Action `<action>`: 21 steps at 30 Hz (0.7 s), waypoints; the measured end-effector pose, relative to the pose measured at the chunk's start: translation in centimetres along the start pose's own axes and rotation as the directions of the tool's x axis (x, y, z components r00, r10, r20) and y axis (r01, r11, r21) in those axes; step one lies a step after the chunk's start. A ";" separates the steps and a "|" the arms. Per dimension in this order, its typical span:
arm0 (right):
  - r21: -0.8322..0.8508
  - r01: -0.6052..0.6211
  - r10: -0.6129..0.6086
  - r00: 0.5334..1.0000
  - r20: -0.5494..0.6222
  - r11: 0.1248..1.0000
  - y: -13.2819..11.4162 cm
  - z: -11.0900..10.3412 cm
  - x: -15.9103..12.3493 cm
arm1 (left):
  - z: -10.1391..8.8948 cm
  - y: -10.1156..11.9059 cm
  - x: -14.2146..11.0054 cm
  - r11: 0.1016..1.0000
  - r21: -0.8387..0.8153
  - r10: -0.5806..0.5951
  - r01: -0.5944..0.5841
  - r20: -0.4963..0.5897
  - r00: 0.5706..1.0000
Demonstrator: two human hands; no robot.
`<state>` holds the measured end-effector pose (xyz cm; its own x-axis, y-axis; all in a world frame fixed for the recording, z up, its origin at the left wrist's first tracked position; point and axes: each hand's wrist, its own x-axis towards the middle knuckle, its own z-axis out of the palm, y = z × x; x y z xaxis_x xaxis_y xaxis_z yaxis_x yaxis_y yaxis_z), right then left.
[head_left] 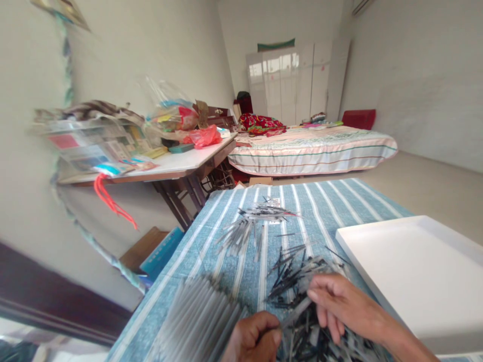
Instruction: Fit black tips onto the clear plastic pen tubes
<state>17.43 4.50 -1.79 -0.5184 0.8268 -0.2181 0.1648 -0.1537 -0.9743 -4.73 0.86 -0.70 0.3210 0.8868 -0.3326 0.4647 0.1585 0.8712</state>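
A slim, translucent grey plastic strip (296, 312) spans the gap between my hands. My right hand (337, 304) pinches its upper end, over a loose pile of black and grey strips (290, 274). At the strip's lower end my left hand (260, 334) is closed, thumb against the curled forefinger. Left of that hand lies a neat stack of long grey tube-like pieces (199, 319), side by side and blurred. Farther back, a smaller scattered heap of grey and black pieces (245, 229) rests on the striped blue cloth (211, 221).
A shallow white tray (426, 271) stands at the table's right. A side table (181, 163) along the left wall holds bags and a red plastic bag (204, 137); red cords (113, 201) hang from its edge. Behind are a bed (313, 151) and a white wardrobe (287, 85).
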 end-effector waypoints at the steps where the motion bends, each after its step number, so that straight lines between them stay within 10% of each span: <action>1: -0.009 -0.009 0.009 1.000 -0.001 1.000 0.1 0.0 0.1 | 0.0 0.0 0.0 1.000 -0.006 -0.006 0.006 0.010 1.000; 21: 0.055 -0.064 0.064 0.998 -0.007 0.996 0.8 0.2 0.4 | 0.3 -0.2 0.0 0.999 -0.042 -0.005 0.003 -0.027 1.000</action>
<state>17.21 4.61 -2.67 -0.5006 0.8191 -0.2801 0.1513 -0.2358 -0.9600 -4.59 0.73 -0.95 0.2964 0.8975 -0.3266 0.4308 0.1796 0.8844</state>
